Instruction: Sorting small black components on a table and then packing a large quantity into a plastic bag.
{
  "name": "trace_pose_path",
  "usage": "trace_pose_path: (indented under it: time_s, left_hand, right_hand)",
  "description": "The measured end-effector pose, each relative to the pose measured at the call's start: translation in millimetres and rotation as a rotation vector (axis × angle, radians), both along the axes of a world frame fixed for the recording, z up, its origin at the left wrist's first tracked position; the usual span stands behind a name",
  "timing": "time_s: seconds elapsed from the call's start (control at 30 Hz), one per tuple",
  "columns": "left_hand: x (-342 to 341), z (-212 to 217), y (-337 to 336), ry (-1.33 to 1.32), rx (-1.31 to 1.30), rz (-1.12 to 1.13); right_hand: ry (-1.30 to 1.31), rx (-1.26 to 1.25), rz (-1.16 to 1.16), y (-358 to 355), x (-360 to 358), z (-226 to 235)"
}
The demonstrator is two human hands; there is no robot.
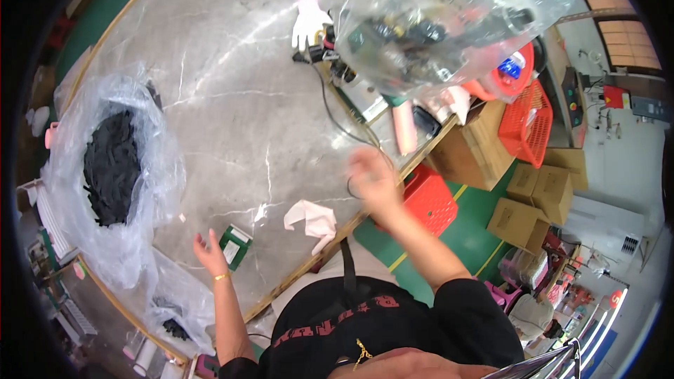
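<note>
A grey tabletop (217, 147) with white veining and a wooden edge (302, 269) fills the middle of the scene. At its near side, the left hand (212, 255) has its fingers apart, just beside a small green-and-white box (235, 247) lying to its right. The right hand (373, 177) is over the right edge, near a black cable (324, 95); it is blurred, so I cannot tell how its fingers stand. Between the hands lies a crumpled white cloth (323, 219). On the left, a clear plastic bag (165, 182) gapes around black strips (112, 168); a white glove (309, 22) lies on the far side, left of a bulging transparent sack (435, 35). To the right, a green floor (474, 228) with yellow lines bears cardboard boxes (516, 223) before a pale wall (604, 168).
</note>
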State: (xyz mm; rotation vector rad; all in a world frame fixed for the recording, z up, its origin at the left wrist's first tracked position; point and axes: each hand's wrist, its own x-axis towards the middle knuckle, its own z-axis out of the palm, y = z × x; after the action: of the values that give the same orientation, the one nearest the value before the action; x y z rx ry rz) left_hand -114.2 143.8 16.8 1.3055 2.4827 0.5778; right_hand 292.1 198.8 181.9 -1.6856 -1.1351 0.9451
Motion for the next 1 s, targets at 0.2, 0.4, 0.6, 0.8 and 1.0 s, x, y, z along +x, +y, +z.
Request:
trace_pose_path:
  time_s: [0.2, 0.4, 0.6, 0.8, 1.0]
  left_hand:
    - [218.0, 9.1, 96.3, -1.488, -0.413, 0.130]
    - [378.6, -28.7, 144.4, -1.600, -0.475, 0.274]
    - [432.6, -4.1, 160.7, -1.572, -0.283, 0.266]
    - [445.0, -5.9, 172.5, -1.423, -0.292, 0.272]
    - [462.9, -23.1, 169.9, -1.292, -0.344, 0.224]
  right_hand:
    - [-0.366, 0.698, -0.341, 79.5, 152.4, 139.1]
    - [0.069, 0.545, -0.018, 150.2, 143.5, 168.6]
    - [0.246, 0.591, -0.055, 170.7, 158.4, 158.3]
    - [0.133, 0.685, -0.126, 202.6, 142.7, 158.3]
    - [0.194, 0.642, -0.265, 224.6, 165.1, 162.7]
